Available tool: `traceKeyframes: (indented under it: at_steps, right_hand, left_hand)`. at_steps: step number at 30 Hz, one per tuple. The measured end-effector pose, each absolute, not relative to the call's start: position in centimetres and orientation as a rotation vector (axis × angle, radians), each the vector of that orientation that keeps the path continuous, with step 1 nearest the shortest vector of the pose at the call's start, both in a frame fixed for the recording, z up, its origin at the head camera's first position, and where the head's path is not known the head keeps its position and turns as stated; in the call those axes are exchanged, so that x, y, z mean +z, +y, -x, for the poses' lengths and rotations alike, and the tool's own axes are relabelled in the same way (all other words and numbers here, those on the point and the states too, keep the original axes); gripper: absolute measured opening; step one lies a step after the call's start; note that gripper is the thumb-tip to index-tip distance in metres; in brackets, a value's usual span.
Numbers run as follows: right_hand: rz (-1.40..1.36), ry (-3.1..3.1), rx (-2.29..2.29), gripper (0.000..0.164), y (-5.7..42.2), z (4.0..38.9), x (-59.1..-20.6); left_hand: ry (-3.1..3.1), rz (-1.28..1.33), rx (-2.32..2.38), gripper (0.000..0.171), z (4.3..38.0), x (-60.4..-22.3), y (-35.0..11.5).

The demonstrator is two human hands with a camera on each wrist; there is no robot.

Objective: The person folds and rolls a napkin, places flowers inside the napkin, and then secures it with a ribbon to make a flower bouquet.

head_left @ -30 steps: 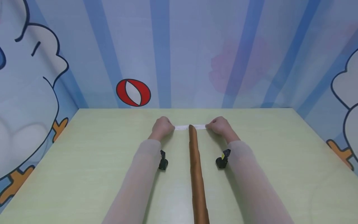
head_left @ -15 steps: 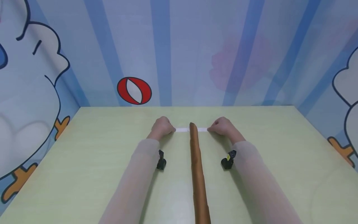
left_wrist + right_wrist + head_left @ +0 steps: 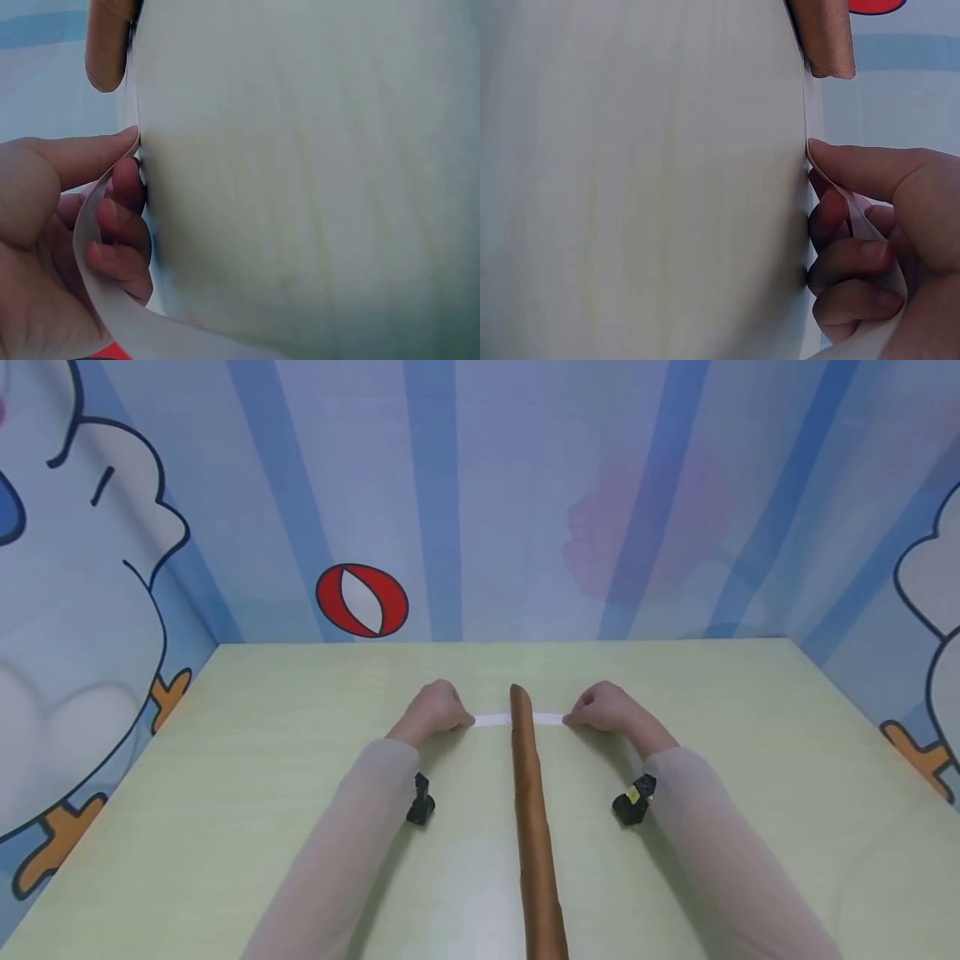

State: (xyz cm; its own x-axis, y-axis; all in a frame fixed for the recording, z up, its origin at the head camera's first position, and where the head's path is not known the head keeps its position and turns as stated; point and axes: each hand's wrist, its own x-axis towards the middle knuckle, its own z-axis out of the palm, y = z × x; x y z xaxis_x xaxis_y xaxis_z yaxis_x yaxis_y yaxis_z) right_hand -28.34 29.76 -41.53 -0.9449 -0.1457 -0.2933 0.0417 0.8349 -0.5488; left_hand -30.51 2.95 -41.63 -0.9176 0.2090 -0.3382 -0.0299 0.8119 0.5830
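A long brown stick [image 3: 534, 827] lies lengthwise on the pale table, its far tip between the two hands. Beneath the stick, near that tip, a flat white ribbon [image 3: 491, 720] runs crosswise. To the left of the stick, my left hand [image 3: 438, 708] pinches the ribbon between thumb and fingers. My right hand [image 3: 603, 706] pinches it on the other side. In the left wrist view the ribbon's loose length [image 3: 90, 262] curves past the fingers and palm; the right wrist view has its tail [image 3: 866, 337] threading through curled fingers. Both hands stay low at the tabletop.
The light yellow-green table [image 3: 247, 793] ends at a blue striped backdrop [image 3: 510, 510] with printed cartoon figures and a red ball picture [image 3: 393, 597]. Small black cameras [image 3: 422, 802] sit at both wrists, over pale sleeves [image 3: 337, 852].
Both hands have come nearer to me and slightly farther apart. The ribbon has moved with them along the stick, away from its far tip. The stick stays about where it lay.
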Motion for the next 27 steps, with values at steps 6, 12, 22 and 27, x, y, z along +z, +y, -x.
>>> traceKeyframes:
  at_steps: [6,12,22,27]
  right_hand:
    - [0.112,2.661,-0.799,0.023,29.8,27.3,-41.3]
    - [0.142,2.645,-0.785,0.02,29.9,26.4,-41.2]
    - [0.17,2.6,-0.766,0.02,30.0,24.5,-40.8]
    - [0.212,2.582,-0.755,0.019,30.1,23.5,-40.6]
  left_hand:
    - [2.609,-0.19,0.81,0.04,29.5,-41.6,2.7]
    - [2.575,-0.187,0.829,0.038,28.5,-41.5,2.5]
    - [2.536,-0.228,0.804,0.036,26.7,-41.1,2.1]
    - [2.515,-0.234,0.792,0.035,25.8,-41.1,2.1]
